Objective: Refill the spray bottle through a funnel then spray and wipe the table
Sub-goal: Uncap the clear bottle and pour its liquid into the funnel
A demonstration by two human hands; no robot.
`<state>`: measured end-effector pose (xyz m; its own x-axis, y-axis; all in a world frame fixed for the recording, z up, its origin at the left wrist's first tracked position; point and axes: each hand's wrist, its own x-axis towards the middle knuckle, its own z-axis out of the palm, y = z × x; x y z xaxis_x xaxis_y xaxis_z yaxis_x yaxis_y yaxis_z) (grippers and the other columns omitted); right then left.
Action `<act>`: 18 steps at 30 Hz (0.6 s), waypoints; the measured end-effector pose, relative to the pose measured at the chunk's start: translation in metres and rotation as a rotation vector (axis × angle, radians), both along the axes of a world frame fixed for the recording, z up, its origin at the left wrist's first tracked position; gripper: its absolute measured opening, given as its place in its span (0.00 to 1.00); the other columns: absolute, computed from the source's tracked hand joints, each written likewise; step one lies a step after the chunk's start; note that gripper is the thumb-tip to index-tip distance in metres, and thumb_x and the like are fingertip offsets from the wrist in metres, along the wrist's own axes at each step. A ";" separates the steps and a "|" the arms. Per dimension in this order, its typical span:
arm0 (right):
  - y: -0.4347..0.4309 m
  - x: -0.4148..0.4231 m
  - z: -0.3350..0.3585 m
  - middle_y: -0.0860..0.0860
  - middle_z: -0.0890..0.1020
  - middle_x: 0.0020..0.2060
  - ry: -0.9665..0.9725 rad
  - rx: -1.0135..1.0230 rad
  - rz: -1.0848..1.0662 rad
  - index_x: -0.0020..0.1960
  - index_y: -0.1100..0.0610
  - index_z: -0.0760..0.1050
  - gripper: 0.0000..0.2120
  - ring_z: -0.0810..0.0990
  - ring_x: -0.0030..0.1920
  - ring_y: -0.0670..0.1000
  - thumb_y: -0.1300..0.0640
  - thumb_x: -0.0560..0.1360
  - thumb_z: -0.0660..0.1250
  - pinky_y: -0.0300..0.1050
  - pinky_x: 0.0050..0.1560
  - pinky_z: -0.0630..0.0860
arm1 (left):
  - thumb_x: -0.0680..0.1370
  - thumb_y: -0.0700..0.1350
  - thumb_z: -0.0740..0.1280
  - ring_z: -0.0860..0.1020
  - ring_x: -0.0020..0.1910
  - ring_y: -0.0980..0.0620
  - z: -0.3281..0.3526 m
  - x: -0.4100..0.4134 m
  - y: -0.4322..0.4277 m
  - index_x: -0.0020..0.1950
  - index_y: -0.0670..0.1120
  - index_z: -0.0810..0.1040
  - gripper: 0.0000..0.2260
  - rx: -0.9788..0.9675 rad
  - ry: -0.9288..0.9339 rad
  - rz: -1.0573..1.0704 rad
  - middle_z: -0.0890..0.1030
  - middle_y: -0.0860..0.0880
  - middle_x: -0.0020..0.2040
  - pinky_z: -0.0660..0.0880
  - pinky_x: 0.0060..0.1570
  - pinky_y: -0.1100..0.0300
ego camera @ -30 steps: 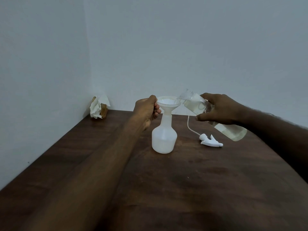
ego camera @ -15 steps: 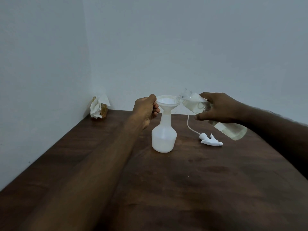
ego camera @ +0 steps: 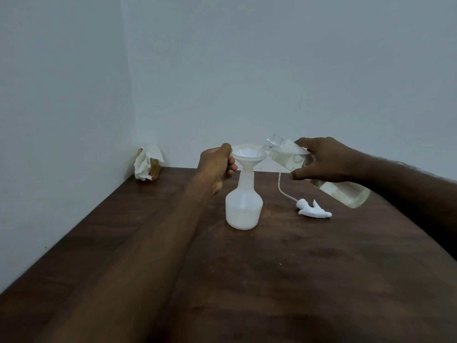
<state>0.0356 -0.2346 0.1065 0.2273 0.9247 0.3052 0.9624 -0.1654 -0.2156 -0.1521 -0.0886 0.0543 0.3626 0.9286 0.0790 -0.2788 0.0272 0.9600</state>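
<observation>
A white spray bottle (ego camera: 243, 210) without its head stands upright mid-table, partly filled. A white funnel (ego camera: 248, 154) sits in its neck. My left hand (ego camera: 215, 165) grips the funnel's left rim. My right hand (ego camera: 321, 160) holds a clear bottle (ego camera: 341, 191) of pale liquid, tilted with its mouth over the funnel's right edge; a thin stream runs into the funnel. The white spray head (ego camera: 312, 210) with its tube lies on the table to the right of the spray bottle.
The dark wooden table (ego camera: 296, 280) sits in a corner between two pale walls. A small holder with crumpled white tissue (ego camera: 147, 164) stands at the far left corner against the wall.
The clear bottle's mouth has stayed over the funnel with barely any shift in tilt. Both hands keep their places.
</observation>
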 end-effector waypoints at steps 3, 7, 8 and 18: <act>-0.001 -0.003 0.002 0.44 0.78 0.41 0.007 -0.012 -0.005 0.54 0.46 0.72 0.19 0.77 0.41 0.42 0.49 0.68 0.77 0.40 0.37 0.72 | 0.76 0.39 0.61 0.70 0.26 0.54 0.000 0.000 0.002 0.34 0.44 0.70 0.10 0.006 0.004 0.002 0.72 0.49 0.29 0.69 0.25 0.64; -0.003 -0.006 0.005 0.44 0.78 0.41 0.071 -0.026 0.004 0.55 0.46 0.74 0.19 0.83 0.39 0.49 0.51 0.68 0.77 0.38 0.32 0.72 | 0.76 0.39 0.61 0.70 0.26 0.54 0.000 0.000 0.004 0.34 0.44 0.70 0.10 0.016 0.019 0.000 0.72 0.49 0.29 0.69 0.25 0.65; -0.003 -0.007 0.005 0.44 0.79 0.41 0.078 -0.032 0.004 0.55 0.46 0.74 0.19 0.84 0.39 0.49 0.51 0.68 0.77 0.37 0.31 0.72 | 0.76 0.38 0.61 0.70 0.26 0.53 0.000 0.000 0.004 0.34 0.44 0.70 0.10 0.015 0.018 -0.002 0.71 0.49 0.29 0.68 0.24 0.65; -0.006 -0.011 0.010 0.45 0.80 0.40 0.072 -0.056 -0.011 0.56 0.46 0.73 0.20 0.85 0.38 0.51 0.51 0.68 0.77 0.38 0.31 0.75 | 0.75 0.39 0.61 0.70 0.27 0.53 0.001 0.001 0.005 0.34 0.44 0.70 0.10 0.013 0.022 -0.002 0.72 0.49 0.29 0.68 0.24 0.65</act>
<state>0.0249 -0.2406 0.1163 0.2568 0.9374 0.2354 0.9428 -0.1894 -0.2742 -0.1513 -0.0839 0.0548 0.3662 0.9268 0.0828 -0.2575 0.0154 0.9662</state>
